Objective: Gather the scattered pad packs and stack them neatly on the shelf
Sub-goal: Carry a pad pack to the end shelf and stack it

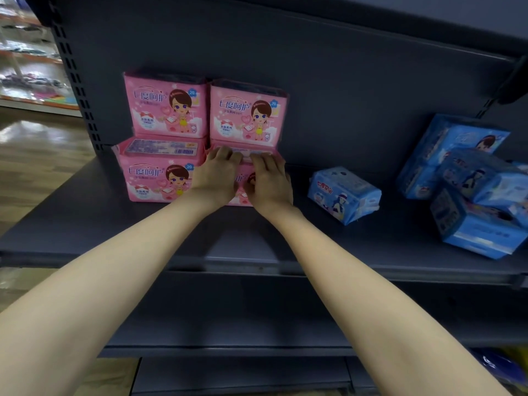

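Pressing both hands against a pink pad pack on a dark metal shelf (85, 224), a person squares up a two-by-two block of pink packs at the shelf's far left. The left hand (214, 178) and right hand (270, 181) sit side by side, palms on the front face of the lower right pink pack (243, 192), fingers curled over its top edge; they hold it in place rather than lift it. Above it stands the upper right pink pack (248, 115), slightly nearer than the upper left pink pack (165, 105), which rests on the lower left pink pack (155, 178).

The unsorted stock lies to the right of the hands. A lone blue pad pack (344, 194) sits tilted on the shelf, well apart from the pink block, its long axis running from far left to near right. Farther right, a loose heap of blue packs (468, 184) leans at mixed angles near the shelf's right end. The right hand is the nearer to the lone blue pack, so the next gather would likely be a reach rightward with that hand, the pink block appearing nearly settled.
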Demonstrator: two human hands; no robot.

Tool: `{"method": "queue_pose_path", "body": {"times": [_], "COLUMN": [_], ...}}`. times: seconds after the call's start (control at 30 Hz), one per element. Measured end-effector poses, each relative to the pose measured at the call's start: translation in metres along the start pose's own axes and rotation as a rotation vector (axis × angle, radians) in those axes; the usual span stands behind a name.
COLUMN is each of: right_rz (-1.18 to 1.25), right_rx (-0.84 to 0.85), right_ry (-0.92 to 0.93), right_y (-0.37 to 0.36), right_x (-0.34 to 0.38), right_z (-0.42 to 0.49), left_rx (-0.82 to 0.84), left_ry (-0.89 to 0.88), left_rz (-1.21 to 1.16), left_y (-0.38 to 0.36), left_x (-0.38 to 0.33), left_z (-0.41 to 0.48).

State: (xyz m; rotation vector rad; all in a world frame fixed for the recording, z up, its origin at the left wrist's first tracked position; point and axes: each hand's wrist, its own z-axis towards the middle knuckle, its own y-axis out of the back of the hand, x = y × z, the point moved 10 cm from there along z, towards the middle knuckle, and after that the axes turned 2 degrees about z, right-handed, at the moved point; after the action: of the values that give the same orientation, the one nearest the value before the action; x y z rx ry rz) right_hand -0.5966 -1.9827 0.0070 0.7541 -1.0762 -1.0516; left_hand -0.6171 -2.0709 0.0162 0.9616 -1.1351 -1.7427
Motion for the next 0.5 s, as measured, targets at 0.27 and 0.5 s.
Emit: {"method": "queue_pose_path", "body": {"times": [0.27, 0.5], "right_rz": [-0.008, -0.029], "right_rx": [-0.020, -0.023], "right_ry": [0.036, 0.008], "right_y": [0.011, 0.020], "right_x": [0.005, 0.001], "right_z": [-0.024, -0.048], "left_rx": [0.040, 0.049], "left_ry": [-0.023, -0.086], "left_rz": [-0.021, 0.028], "left_y": [0.007, 0.012], "left_x": [-0.007, -0.033], "left_z": [-0.019, -0.044]}}
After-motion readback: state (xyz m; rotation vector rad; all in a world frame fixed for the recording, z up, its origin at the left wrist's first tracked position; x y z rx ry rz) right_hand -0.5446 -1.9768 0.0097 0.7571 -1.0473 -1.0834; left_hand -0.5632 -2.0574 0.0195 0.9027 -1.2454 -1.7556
